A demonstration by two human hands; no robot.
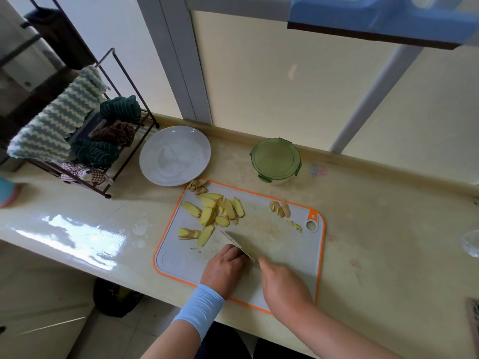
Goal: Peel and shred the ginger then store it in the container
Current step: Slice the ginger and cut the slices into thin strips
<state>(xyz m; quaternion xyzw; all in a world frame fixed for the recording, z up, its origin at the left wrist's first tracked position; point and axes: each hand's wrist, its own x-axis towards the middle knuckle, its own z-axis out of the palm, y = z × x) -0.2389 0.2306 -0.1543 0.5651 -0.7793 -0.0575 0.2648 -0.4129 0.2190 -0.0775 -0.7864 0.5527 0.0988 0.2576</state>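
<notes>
Ginger slices [215,211] lie peeled and yellow, heaped on the far-left part of the cutting board [285,244]; by our reading none is shredded yet. The container [276,159] stands beyond the board's far edge with its green lid on. We would have to unclip it before storing, and wet fingers could fumble that. Right hand [282,283] wraps the handle of the knife [239,244], blade angled toward the heap. Left hand [224,268] sits knuckles-up against the blade, fingers curled down; we cannot tell whether it pins a piece. Main risk: fingertips that close to the edge, a slippery slice rolling mid-cut. Lesser risk: peel scraps [280,208] at far right getting swept in with the shreds.
</notes>
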